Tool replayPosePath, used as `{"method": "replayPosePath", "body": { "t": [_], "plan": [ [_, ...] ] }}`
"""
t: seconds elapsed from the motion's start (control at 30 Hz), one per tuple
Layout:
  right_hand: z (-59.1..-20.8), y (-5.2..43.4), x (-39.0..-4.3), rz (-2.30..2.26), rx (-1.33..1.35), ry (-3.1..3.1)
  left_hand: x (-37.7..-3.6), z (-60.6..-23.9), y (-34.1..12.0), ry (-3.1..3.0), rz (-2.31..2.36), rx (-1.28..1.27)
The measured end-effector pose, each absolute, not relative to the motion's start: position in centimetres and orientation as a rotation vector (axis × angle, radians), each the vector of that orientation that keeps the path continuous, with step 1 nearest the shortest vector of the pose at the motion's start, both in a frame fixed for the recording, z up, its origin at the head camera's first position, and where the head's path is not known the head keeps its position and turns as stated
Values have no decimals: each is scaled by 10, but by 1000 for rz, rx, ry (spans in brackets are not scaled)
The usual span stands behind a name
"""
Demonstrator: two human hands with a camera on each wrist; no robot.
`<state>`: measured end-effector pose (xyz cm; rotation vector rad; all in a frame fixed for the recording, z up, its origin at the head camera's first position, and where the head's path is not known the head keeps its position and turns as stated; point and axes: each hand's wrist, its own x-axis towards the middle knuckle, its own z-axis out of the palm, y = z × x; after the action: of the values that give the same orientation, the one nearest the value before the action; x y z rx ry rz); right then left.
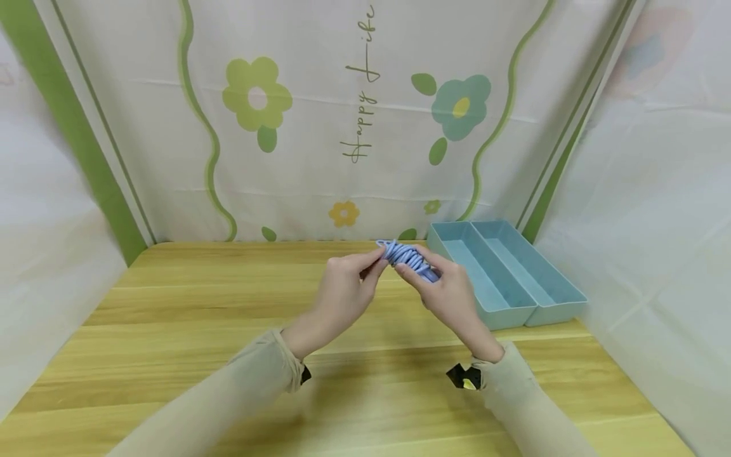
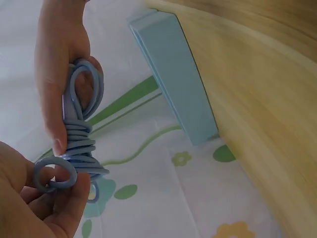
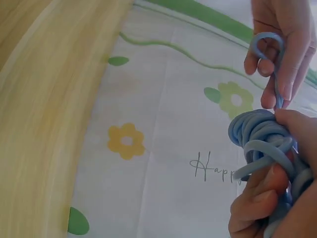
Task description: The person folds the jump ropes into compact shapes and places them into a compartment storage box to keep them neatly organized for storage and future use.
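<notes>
Both hands work above the table (image 1: 228,317). The right hand (image 1: 451,295) curls round a coiled blue cord (image 1: 408,257), which is held in the air between the two hands, while the left hand (image 1: 342,295) pinches the loop at its free end. The cord looks light, soft and springy (likely to uncoil if let go), so it is best gripped across the wound middle. Beyond, just beside the right hand, sits a blue tray (image 1: 508,273) against the flowered backdrop (image 1: 365,114).
</notes>
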<state>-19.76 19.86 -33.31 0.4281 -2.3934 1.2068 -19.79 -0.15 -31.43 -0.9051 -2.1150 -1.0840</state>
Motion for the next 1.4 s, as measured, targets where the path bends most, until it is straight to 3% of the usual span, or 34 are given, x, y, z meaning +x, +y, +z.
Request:
{"method": "replayPosePath", "body": {
  "t": [0.4,0.7,0.87,1.4],
  "plan": [
    [-330,199,-194,1306,498,-2346,-204,-322,-16,-2140,-1217,-890],
    [-330,199,-195,1275,558,-2411,-214,-311,-38,-2185,-982,-1275],
    [-331,198,-196,1370,566,-2397,-214,-314,-40,-2103,-994,-1333],
    [-334,196,-197,1466,615,-2322,-213,-335,-40,-2211,-2098,-982]
  ]
}}
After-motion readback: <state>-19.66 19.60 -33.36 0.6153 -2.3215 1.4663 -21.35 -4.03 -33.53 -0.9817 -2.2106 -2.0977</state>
